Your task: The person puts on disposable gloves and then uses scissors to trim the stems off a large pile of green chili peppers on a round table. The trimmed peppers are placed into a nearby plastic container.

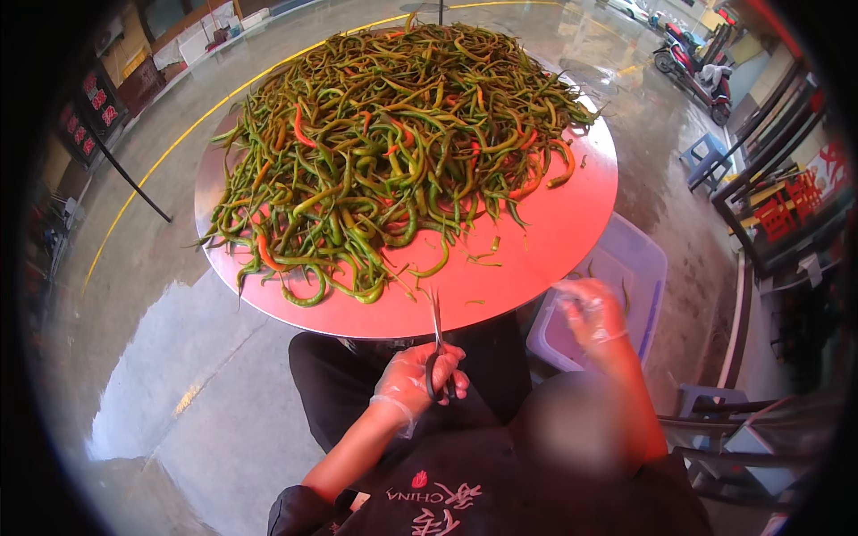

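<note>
My left hand [422, 378], in a clear plastic glove, holds a pair of scissors [438, 325] by its black handles. The blades point away from me, their tips over the near edge of a round metal table [496, 288]. On the table lies a large heap of long, thin chili peppers [402, 134], mostly green with some red. My right hand [593, 311], gloved the same way, hovers over a translucent plastic bin [647, 251] beside the table. Its fingers are bent and loosely apart, and I see nothing held. A few thin peppers [626, 295] lie in the bin.
Cut stem bits [484, 258] are scattered on the tabletop near me. A blue plastic stool [707, 157] and a parked scooter [697, 74] stand to the right on wet pavement. Dark-framed furniture [737, 422] is close at my right. My knees [328, 382] reach under the table edge.
</note>
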{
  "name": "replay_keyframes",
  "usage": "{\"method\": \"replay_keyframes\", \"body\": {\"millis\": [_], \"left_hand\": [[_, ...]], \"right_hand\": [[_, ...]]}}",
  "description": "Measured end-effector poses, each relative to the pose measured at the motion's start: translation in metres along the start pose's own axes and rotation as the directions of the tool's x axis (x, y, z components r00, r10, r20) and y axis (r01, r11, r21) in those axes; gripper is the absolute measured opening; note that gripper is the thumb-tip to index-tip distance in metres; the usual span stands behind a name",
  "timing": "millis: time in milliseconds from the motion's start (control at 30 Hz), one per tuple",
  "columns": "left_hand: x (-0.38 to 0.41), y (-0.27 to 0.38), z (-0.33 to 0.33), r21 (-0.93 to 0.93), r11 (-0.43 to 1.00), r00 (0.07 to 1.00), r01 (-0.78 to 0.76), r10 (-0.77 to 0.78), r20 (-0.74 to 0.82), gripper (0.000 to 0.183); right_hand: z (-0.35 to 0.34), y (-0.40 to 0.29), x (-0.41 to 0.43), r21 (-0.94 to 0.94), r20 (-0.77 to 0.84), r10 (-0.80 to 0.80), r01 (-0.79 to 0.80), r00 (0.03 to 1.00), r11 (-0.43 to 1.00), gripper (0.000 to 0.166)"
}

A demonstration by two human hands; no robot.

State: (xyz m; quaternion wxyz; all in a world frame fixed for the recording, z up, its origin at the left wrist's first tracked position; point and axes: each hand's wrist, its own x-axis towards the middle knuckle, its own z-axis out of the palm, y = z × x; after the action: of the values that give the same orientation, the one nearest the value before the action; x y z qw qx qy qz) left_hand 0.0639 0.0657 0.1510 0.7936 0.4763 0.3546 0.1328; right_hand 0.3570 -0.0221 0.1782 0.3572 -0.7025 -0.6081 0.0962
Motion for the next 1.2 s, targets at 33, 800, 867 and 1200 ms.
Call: {"method": "replay_keyframes", "body": {"millis": [33, 800, 867, 1200], "left_hand": [[-0.005, -0.001, -0.002, 0.009, 1.0, 1.0, -0.006, 0.006, -0.024, 0.027], [-0.015, -0.002, -0.001, -0.054, 0.993, 0.985, -0.103, 0.11, 0.137, 0.027], [-0.016, 0.0, -0.001, -0.059, 0.994, 0.984, -0.093, 0.101, 0.148, 0.029], [-0.018, 0.009, 0.0, 0.01, 0.991, 0.985, -0.133, 0.131, 0.11, 0.028]], "right_hand": [[0.017, -0.025, 0.017, 0.078, 0.049, -0.055, 0.051, 0.997, 0.996, 0.022], [0.084, -0.04, 0.053, 0.94, 0.326, 0.25, -0.342, 0.912, 0.02, 0.014], [0.083, -0.039, 0.044, 0.935, 0.354, 0.209, -0.352, 0.912, -0.047, 0.014], [0.088, -0.044, 0.043, 0.879, 0.471, 0.108, -0.455, 0.876, -0.145, 0.009]]}}
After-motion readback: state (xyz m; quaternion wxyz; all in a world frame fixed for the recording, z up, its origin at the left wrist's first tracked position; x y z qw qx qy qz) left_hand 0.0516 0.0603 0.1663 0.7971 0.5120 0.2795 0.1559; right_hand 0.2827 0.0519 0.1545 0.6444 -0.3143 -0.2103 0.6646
